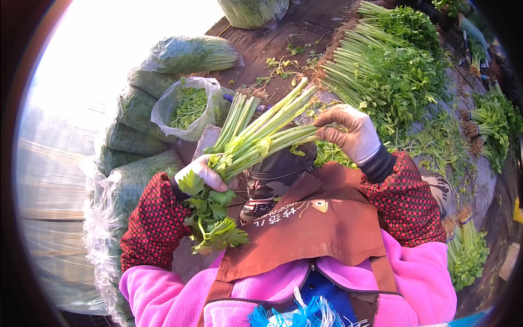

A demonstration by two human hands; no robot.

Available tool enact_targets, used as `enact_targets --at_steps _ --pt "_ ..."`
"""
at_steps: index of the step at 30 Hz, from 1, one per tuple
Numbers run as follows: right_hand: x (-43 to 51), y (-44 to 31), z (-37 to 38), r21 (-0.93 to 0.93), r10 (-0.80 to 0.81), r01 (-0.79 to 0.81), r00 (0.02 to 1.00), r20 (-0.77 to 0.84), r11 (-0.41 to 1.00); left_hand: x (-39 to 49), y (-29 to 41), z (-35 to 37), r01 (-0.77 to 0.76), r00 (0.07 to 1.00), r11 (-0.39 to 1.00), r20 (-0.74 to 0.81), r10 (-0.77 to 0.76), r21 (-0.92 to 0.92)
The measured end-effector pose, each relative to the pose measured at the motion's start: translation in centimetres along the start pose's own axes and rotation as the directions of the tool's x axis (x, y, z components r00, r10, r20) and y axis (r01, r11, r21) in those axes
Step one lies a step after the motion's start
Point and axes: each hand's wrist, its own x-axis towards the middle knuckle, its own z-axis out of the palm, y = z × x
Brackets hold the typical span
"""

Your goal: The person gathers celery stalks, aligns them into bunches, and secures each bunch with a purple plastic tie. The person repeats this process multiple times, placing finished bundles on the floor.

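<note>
My left hand (206, 173), in a pale glove, grips a loose bunch of celery (269, 131) near its leafy end. The leaves (210, 216) hang below that hand, over the edge of the brown apron (314, 233). The pale stalks fan out up and to the right. My right hand (351, 133), in a soiled white glove, pinches the end of a lower celery stalk; its fingertips partly hide the contact. Behind the held bunch lies another bundle of celery stalks (241, 116) with brown roots, beside something wrapped in purple (261, 108).
An open plastic bag (186, 110) holds celery leaves. Several plastic-wrapped celery packs (139, 110) line the left side. A large heap of rooted celery (380, 61) lies at upper right. Tied bundles (490, 122) lie farther right. Leaf scraps (286, 67) litter the ground.
</note>
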Motion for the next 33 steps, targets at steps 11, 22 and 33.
enact_targets --at_steps 11,22,33 --pt "3.7 -2.4 9.9 -0.001 -0.172 0.172 0.983 -0.066 0.985 -0.1 -1.6 -0.5 -0.026 1.000 1.000 -0.017 0.026 -0.014" --pt "1.8 3.2 1.7 0.139 0.184 -0.201 0.974 0.129 0.970 -1.1 -1.9 -2.0 -0.038 0.994 0.999 -0.100 0.042 0.036" --pt "-0.5 0.3 5.3 -0.380 -0.280 0.245 0.959 -0.037 0.892 -1.1 -2.5 -2.1 -0.124 0.989 0.989 -0.092 0.116 -0.086"
